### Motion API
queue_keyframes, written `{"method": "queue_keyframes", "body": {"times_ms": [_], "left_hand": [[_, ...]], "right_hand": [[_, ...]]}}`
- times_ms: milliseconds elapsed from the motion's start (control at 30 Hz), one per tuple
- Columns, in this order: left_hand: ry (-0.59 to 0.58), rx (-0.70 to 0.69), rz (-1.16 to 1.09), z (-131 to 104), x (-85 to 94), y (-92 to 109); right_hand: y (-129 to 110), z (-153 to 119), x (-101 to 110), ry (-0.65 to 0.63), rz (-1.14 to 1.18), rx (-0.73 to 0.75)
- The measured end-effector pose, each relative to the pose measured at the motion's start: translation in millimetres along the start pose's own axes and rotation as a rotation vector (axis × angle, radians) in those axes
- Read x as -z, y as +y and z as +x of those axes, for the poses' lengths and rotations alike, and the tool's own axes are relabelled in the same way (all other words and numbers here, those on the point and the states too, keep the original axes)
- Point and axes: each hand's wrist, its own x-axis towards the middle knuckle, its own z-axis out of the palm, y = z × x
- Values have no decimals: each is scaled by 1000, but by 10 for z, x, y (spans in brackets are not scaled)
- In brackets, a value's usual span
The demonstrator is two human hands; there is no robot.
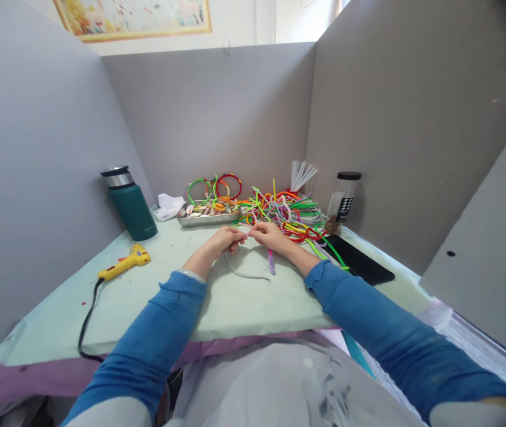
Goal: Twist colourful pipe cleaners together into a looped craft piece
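Over the middle of the table, my left hand and my right hand meet with their fingertips closed in a pinch. Between them is a small pink strip, possibly pipe cleaner; its details are too small to make out. A thin grey cord curves down from beneath my left hand, and its free end rests on the table. Below my right hand a pink and purple fuzzy strip points toward me; the fingers hide its upper end.
Behind my hands lie a metal tray of small pieces, colourful rings and a tangled heap of coloured strands. A yellow glue gun and green bottle stand left. At right are a black tablet-like slab and clear bottle.
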Motion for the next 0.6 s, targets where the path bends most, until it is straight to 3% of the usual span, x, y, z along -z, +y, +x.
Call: {"method": "queue_keyframes", "body": {"times_ms": [200,433,600], "left_hand": [[32,-46,168,-3,-24,19],[256,-177,611,-4,-33,36],[320,-302,808,6,-11,31]], "right_hand": [[29,11,12,23,-27,7],[37,22,6,26,-34,-10],[31,21,6,25,-32,-4]]}}
